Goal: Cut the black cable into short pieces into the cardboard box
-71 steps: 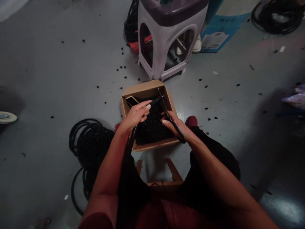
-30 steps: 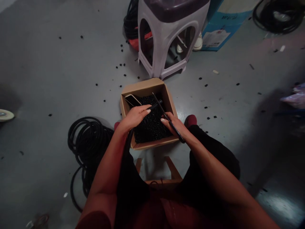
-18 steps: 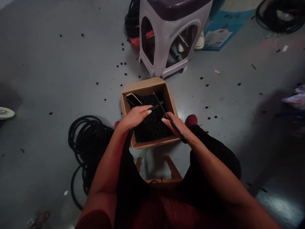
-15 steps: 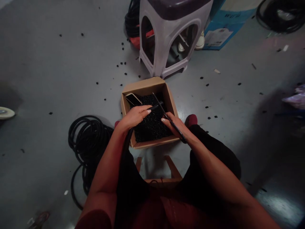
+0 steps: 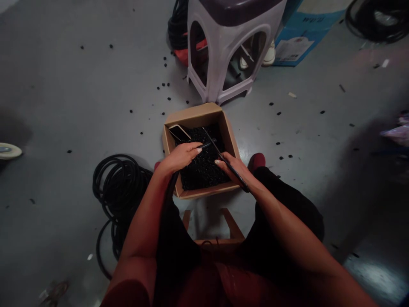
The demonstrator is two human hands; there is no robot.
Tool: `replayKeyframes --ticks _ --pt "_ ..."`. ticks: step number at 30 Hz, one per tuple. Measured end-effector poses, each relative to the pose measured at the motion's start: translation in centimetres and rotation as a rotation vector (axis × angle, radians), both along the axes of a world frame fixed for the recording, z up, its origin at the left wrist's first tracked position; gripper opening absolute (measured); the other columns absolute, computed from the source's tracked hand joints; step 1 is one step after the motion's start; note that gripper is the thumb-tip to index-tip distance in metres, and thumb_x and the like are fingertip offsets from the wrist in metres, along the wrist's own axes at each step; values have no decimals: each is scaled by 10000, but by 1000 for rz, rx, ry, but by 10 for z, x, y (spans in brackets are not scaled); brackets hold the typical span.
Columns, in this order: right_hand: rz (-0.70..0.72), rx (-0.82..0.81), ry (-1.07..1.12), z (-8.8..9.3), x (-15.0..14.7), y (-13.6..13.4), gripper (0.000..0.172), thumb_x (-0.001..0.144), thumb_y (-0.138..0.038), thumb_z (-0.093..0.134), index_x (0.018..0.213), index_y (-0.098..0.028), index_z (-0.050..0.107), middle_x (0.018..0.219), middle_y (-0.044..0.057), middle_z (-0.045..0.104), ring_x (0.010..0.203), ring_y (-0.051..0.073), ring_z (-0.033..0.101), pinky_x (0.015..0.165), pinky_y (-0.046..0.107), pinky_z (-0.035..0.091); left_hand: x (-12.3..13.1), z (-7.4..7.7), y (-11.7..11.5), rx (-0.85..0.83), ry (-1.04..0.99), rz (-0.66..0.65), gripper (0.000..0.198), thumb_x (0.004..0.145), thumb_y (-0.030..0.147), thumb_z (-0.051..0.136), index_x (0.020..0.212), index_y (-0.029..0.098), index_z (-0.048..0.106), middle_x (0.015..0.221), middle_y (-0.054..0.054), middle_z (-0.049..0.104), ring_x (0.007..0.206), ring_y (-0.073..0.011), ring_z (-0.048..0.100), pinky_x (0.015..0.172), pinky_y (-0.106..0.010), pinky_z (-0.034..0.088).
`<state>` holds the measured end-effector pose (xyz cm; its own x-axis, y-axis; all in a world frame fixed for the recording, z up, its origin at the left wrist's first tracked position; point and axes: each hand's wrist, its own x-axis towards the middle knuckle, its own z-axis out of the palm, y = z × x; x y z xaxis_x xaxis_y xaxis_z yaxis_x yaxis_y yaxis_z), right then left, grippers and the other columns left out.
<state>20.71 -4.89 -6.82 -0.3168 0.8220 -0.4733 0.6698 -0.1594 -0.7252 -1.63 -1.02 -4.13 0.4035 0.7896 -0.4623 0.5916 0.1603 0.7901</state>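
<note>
"What's in your left hand (image 5: pixel 180 157)?"

"A black corrugated tube (image 5: pixel 207 146). Your hand is closed around it, and the free end pokes past your fingertips over the cardboard box (image 5: pixel 194 114)."

"And your right hand (image 5: pixel 231 167)?"

"It's closed on long black scissors (image 5: pixel 238 175), which slant up across the box. I can't tell whether the blades are parted."

"What differs from the earlier view?"

"Your hands sit lower over the box, and the tube's end has drawn back toward your left hand, so it now barely reaches past the blades."

"What's under them?"

"A heap of small black tube pieces (image 5: pixel 204 175) fills the box, with a phone (image 5: pixel 179 132) lying on it in the far left corner. A coil of black tube (image 5: pixel 118 187) lies on the floor to your left, just beside the box."
</note>
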Motion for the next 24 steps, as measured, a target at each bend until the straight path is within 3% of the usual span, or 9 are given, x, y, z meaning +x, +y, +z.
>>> replayKeyframes --ticks 7,14,20,24 --pt "89 8 -95 -11 -2 -3 345 901 -530 412 948 -212 537 730 24 618 654 173 555 582 250 345 1 -1 -2 25 204 -81 414 908 308 375 1171 122 636 849 -47 674 795 -147 591 771 -260 477" --pt "121 -19 -133 -36 -4 -10 329 887 -540 443 853 -222 515 633 6 570 602 168 533 537 241 293 0 -4 -5 47 401 -231 411 937 269 356 1217 116 614 1253 -105 639 1128 -204 593 997 -306 428" --pt "92 -26 -175 -33 -7 -7 330 881 -537 439 868 -220 530 670 18 587 618 170 542 551 244 325 0 -5 -6 60 449 -247 414 948 271 339 1211 95 606 1259 -132 632 1165 -217 587 1015 -311 421" --pt "-8 -30 -134 -30 -9 -5 346 873 -554 442 927 -222 525 696 12 589 635 166 549 569 247 353 -1 -5 -8 79 422 -201 377 944 284 354 1142 121 631 1177 -116 669 1104 -210 611 964 -312 454"
